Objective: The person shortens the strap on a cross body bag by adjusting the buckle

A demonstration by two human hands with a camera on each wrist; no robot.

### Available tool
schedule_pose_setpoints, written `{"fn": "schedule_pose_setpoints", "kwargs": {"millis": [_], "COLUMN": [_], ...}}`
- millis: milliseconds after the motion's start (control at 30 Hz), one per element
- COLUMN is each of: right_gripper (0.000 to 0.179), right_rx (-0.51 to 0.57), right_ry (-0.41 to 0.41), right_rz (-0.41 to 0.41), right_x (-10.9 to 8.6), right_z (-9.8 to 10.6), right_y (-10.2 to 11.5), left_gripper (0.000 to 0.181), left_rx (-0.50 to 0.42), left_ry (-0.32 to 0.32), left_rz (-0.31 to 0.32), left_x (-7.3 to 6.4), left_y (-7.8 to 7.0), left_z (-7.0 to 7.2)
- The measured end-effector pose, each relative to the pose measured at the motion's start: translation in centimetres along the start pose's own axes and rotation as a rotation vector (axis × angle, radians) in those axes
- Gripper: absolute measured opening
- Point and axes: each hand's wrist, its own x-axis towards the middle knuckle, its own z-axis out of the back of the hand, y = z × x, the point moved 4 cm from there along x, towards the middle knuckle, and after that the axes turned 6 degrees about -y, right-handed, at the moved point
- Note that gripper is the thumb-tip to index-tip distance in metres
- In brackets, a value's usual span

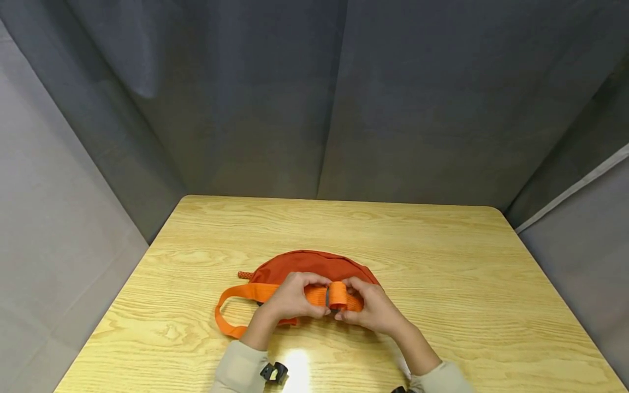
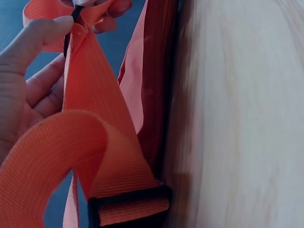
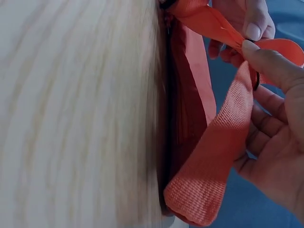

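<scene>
A red waist bag (image 1: pixel 314 262) lies on the table, its curved edge facing away from me. In front of it runs an orange webbing strap (image 1: pixel 265 292), held slightly raised. My left hand (image 1: pixel 295 297) pinches the strap beside a dark slider buckle (image 1: pixel 327 297), thumb on the near side. From the other side, my right hand (image 1: pixel 371 307) pinches the strap at the same buckle. A short loop of webbing (image 1: pixel 338 295) stands up between the hands. The left wrist view shows another black buckle (image 2: pixel 161 194) lower on the strap.
The wooden table (image 1: pixel 442 262) extends around the bag. A slack bend of strap (image 1: pixel 221 314) lies to the left, and a small patterned tab (image 1: pixel 244 275) sticks out at the bag's left end. Dark curtains (image 1: pixel 265 109) hang behind the table.
</scene>
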Motion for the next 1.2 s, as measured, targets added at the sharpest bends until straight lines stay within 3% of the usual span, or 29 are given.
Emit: {"fn": "schedule_pose_setpoints", "kwargs": {"millis": [333,600,933,1033,1200], "right_gripper": [0.051,0.047,0.046,0.046,0.046], "right_rx": [-0.008,0.001,0.023,0.015,-0.002], "right_ry": [-0.015,-0.017,-0.060,-0.069,-0.072], "right_rz": [0.028,0.059,0.064,0.095,0.089], "right_x": [0.3,0.5,0.2,0.4,0.4], "right_z": [-0.1,0.1,1.3,1.4,1.3], "right_y": [0.2,-0.5,-1.1,-0.9,-0.8], "left_gripper": [0.044,0.014,0.011,0.015,0.018], "left_rx": [-0.036,0.044,0.051,0.055,0.099], "left_ry": [-0.001,-0.041,-0.018,-0.003,0.002], "left_rz": [0.004,-0.059,0.034,0.023,-0.060], "left_x": [-0.1,-0.1,-0.5,-0.1,0.9], "left_y": [-0.1,0.3,0.4,0.2,-0.6], "left_z": [0.3,1.6,3.3,2.9,1.5]}}
